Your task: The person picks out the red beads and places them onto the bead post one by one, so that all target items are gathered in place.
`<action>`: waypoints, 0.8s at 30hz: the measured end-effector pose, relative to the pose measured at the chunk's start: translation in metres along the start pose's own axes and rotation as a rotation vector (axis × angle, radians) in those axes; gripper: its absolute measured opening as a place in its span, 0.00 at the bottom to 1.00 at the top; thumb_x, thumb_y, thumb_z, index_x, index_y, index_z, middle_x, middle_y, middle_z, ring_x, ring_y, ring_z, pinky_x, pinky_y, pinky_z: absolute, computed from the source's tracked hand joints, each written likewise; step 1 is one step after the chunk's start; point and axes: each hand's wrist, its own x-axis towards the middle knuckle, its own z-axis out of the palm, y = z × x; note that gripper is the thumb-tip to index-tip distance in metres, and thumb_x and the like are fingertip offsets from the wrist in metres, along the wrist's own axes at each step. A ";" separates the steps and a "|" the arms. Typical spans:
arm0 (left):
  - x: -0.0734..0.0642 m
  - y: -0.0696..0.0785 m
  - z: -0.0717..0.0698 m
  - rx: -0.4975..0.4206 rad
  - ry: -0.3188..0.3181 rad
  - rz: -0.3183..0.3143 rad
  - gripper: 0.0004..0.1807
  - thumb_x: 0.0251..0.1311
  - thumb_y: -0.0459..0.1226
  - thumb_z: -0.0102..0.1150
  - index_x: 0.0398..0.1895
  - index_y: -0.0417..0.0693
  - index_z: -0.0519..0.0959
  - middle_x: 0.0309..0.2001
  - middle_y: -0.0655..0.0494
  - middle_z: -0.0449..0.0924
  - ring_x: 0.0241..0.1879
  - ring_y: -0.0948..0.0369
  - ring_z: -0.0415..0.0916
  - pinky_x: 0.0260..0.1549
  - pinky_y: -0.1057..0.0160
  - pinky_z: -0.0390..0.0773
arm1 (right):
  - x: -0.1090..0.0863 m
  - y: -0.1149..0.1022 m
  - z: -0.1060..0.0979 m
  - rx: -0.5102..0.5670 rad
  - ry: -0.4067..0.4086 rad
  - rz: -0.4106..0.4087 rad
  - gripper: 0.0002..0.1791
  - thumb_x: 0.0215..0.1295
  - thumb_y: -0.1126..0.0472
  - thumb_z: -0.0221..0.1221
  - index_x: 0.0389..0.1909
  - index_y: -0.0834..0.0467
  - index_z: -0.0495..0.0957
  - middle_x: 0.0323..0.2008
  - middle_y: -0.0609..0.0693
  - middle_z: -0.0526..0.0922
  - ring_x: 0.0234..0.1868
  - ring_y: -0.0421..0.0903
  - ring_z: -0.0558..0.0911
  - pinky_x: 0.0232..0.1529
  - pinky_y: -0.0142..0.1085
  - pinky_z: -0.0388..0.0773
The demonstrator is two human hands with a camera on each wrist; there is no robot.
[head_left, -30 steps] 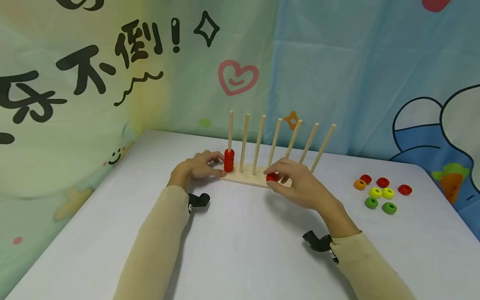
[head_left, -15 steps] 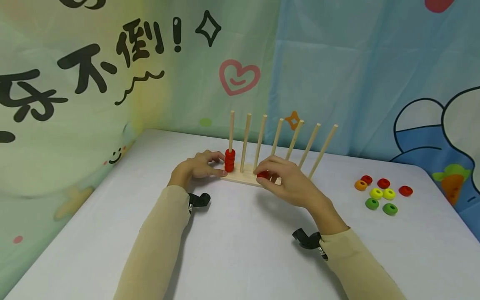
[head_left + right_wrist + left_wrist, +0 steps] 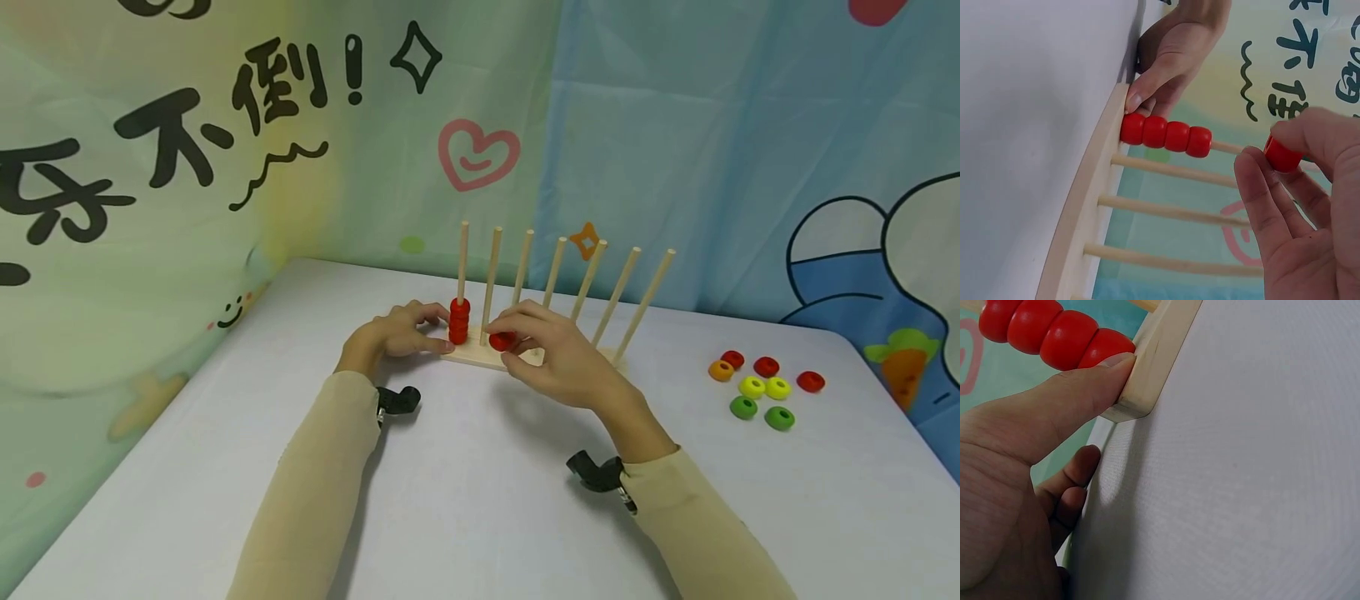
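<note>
A wooden peg board (image 3: 480, 357) with several upright pegs stands toward the back of the table. On its leftmost peg several red beads (image 3: 459, 321) are stacked at the bottom. My left hand (image 3: 401, 332) holds that end of the board; in the left wrist view the thumb (image 3: 1085, 387) lies on the base right beside the lowest bead. Between thumb and fingers my right hand (image 3: 555, 350) pinches one more red bead (image 3: 1284, 157). It is held off the pegs, in front of the board and a little right of the stack, and the hand hides part of the base.
On the right of the white table (image 3: 465, 500) lie loose beads: red ones (image 3: 811, 382), an orange one (image 3: 722, 371), two yellow ones (image 3: 777, 388) and two green ones (image 3: 780, 418). A printed cloth backdrop (image 3: 645, 150) hangs behind the board.
My right hand has moved left along the board with the red bead, coming closer to the stacked peg. The left hand has stayed at the board's end.
</note>
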 end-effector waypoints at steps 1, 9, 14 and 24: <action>0.000 0.000 0.000 0.000 -0.001 0.001 0.26 0.54 0.60 0.65 0.56 0.74 0.72 0.62 0.60 0.66 0.63 0.51 0.58 0.60 0.36 0.59 | 0.001 0.000 0.001 0.005 0.001 -0.009 0.19 0.62 0.71 0.60 0.54 0.57 0.79 0.49 0.48 0.78 0.42 0.42 0.81 0.43 0.37 0.82; -0.001 0.000 0.000 0.005 0.001 0.007 0.24 0.54 0.60 0.65 0.55 0.74 0.73 0.61 0.59 0.67 0.63 0.51 0.59 0.61 0.35 0.56 | 0.013 -0.004 0.004 -0.017 0.007 -0.010 0.18 0.64 0.70 0.60 0.54 0.55 0.79 0.49 0.47 0.77 0.42 0.40 0.81 0.45 0.35 0.81; -0.001 -0.001 -0.002 0.006 -0.003 0.001 0.25 0.54 0.61 0.64 0.55 0.75 0.73 0.62 0.59 0.67 0.63 0.51 0.59 0.61 0.35 0.56 | 0.023 -0.008 0.005 -0.013 0.028 -0.019 0.18 0.64 0.68 0.61 0.54 0.54 0.79 0.49 0.47 0.77 0.42 0.41 0.81 0.44 0.35 0.81; 0.000 -0.001 -0.002 0.001 -0.008 -0.010 0.26 0.52 0.63 0.64 0.55 0.76 0.73 0.62 0.59 0.66 0.64 0.51 0.58 0.60 0.34 0.57 | 0.041 -0.012 0.006 0.001 0.049 -0.040 0.19 0.65 0.67 0.62 0.56 0.56 0.77 0.49 0.48 0.78 0.40 0.43 0.83 0.44 0.35 0.82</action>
